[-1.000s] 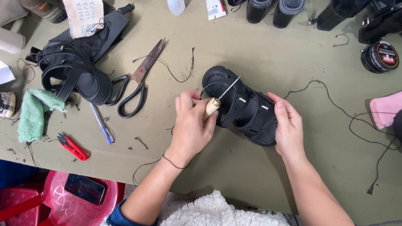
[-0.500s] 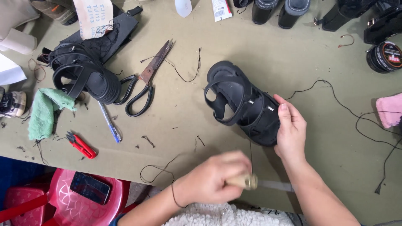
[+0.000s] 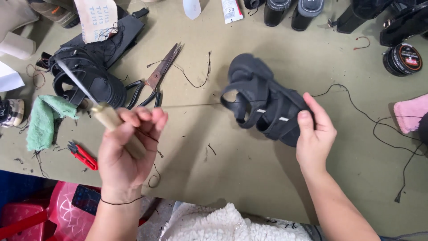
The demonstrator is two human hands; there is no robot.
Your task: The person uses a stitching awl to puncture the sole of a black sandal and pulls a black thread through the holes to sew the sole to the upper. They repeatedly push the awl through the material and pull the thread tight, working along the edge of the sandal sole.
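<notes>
- Head view, the only one. Left hand [image 3: 127, 149] is raised off the worktop [image 3: 232, 151], fingers wrapped tight round the pale wooden handle of an awl [image 3: 96, 107]; the metal shaft points up and away to the left.
- A thin thread [image 3: 191, 105] runs taut from that hand across to the sandal [image 3: 265, 105]. Looks like the awl is held out to the side to draw the stitch tight, my read.
- Right hand [image 3: 314, 134] pins the black sandal down at its near-right end, thumb on top over the straps, other fingers folded round the edge. Grip seems there to keep the sandal from sliding toward the pull.
- Sandal lies on the worktop right of centre, straps up, toe end pointing away to the upper left.
- A loose black thread [image 3: 379, 118] trails from near the sandal off to the right and loops toward the worktop edge.
- Scissors [image 3: 154, 80] lie blades open, just left of the sandal, within easy reach of the left hand.
- Red snips [image 3: 84, 156] sit near the front edge, beside a green cloth [image 3: 42, 120].
- A pile of black sandals [image 3: 89, 76] is stacked at far left, behind the cloth.
- Round tin [image 3: 403, 59] at far right, pink cloth [image 3: 410, 114] below it.
- Under the worktop edge: a pink stool [image 3: 67, 209] with a phone [image 3: 87, 201] on it.
</notes>
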